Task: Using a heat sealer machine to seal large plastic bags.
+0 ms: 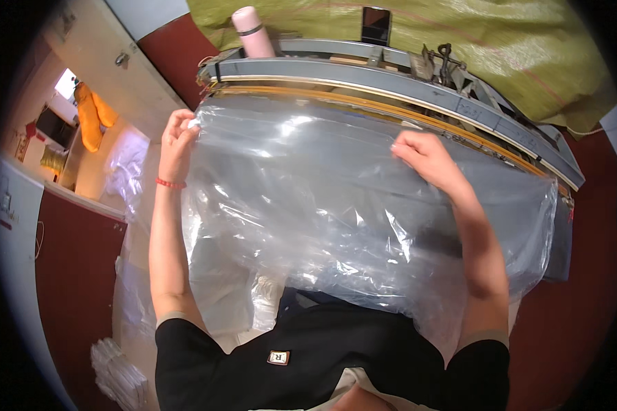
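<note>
A wide sheet of clear plastic film (301,178) lies over the machine's grey front surface and drapes down toward my body, wrinkled and shiny. My left hand (179,140), with a red bracelet at the wrist, pinches the film's far left corner. Farther right, my right hand (421,154) has its fingers closed on the film's far edge. The film's right end hangs past my right forearm. Just beyond both hands runs the long machine (391,75), with a grey metal bar and a yellowish strip along its front.
A pink bottle (253,34) and a dark phone-like rectangle (376,26) are at the machine's back. Metal clamp parts (445,61) stick up at its right. Green woven sheeting (500,41) hangs behind. Stacked clear plastic (118,373) lies at lower left, near an open door (110,55).
</note>
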`<action>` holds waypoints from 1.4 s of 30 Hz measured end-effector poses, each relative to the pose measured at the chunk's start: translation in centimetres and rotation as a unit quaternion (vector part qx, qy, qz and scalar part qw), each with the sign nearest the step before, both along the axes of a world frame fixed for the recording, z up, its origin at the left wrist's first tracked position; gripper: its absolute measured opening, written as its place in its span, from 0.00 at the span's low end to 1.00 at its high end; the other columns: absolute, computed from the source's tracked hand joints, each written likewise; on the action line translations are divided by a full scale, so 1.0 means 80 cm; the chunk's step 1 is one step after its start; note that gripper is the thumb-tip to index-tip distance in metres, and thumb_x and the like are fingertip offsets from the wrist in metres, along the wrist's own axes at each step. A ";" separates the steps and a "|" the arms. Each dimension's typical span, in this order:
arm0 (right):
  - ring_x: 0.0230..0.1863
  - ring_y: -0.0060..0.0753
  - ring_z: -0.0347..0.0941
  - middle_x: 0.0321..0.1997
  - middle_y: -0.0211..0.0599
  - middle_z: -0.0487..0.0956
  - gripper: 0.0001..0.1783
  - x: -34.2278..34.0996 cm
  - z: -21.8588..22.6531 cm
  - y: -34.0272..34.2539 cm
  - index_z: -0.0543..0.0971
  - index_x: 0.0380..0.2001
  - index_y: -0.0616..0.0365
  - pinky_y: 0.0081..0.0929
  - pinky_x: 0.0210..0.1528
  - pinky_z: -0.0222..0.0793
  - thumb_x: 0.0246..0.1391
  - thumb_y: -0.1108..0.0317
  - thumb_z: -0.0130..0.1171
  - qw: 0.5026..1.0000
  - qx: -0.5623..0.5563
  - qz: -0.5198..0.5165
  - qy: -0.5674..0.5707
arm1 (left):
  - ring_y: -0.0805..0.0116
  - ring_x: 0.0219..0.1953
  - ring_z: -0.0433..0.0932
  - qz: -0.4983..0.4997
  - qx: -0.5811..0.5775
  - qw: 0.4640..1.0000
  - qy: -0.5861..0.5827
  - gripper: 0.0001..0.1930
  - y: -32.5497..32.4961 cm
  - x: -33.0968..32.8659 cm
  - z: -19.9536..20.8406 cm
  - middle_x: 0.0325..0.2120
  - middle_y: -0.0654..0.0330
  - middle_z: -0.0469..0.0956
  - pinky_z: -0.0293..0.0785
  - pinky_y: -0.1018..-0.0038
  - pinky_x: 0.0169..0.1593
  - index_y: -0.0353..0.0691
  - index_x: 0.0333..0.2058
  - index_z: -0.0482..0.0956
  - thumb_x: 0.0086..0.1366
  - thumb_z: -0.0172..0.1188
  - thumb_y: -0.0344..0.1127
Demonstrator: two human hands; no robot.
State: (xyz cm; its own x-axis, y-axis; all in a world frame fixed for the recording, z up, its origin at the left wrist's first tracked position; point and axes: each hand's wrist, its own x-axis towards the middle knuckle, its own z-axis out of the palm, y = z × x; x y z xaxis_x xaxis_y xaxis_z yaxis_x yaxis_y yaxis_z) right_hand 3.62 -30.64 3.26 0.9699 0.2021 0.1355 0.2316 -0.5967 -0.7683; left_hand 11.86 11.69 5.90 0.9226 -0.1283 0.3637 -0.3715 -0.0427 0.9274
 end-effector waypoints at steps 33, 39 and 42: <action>0.23 0.36 0.67 0.21 0.40 0.73 0.22 -0.342 -0.131 -0.475 0.74 0.28 0.57 0.29 0.29 0.62 0.47 0.47 0.51 0.763 -0.270 -0.586 -0.045 | 0.61 0.35 0.70 -0.074 0.407 0.884 -0.220 0.11 -0.106 -0.184 -0.087 0.32 0.57 0.71 0.66 0.71 0.38 0.36 0.31 0.71 0.46 0.59 0.26; 0.22 0.30 0.65 0.20 0.38 0.72 0.21 -0.340 -0.125 -0.460 0.74 0.28 0.57 0.27 0.29 0.62 0.48 0.48 0.50 0.778 -0.238 -0.578 -0.058 | 0.63 0.30 0.68 -0.099 0.452 0.823 -0.328 0.13 -0.155 -0.168 -0.098 0.29 0.61 0.70 0.63 0.70 0.33 0.41 0.29 0.72 0.41 0.62 0.31; 0.22 0.27 0.64 0.20 0.37 0.71 0.20 -0.344 -0.129 -0.469 0.74 0.28 0.57 0.25 0.28 0.61 0.49 0.49 0.50 0.779 -0.240 -0.578 -0.043 | 0.67 0.29 0.67 -0.115 0.477 0.777 -0.396 0.12 -0.164 -0.154 -0.099 0.28 0.64 0.70 0.59 0.72 0.31 0.45 0.27 0.72 0.39 0.62 0.30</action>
State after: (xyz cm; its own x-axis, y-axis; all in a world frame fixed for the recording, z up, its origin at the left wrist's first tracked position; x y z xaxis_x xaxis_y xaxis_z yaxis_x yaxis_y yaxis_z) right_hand -23.86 -68.16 -7.03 0.5328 -0.7523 0.3875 -0.6353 -0.6581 -0.4042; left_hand -0.42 -1.39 -1.98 0.3719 -0.8151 0.4442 -0.9081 -0.4186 -0.0077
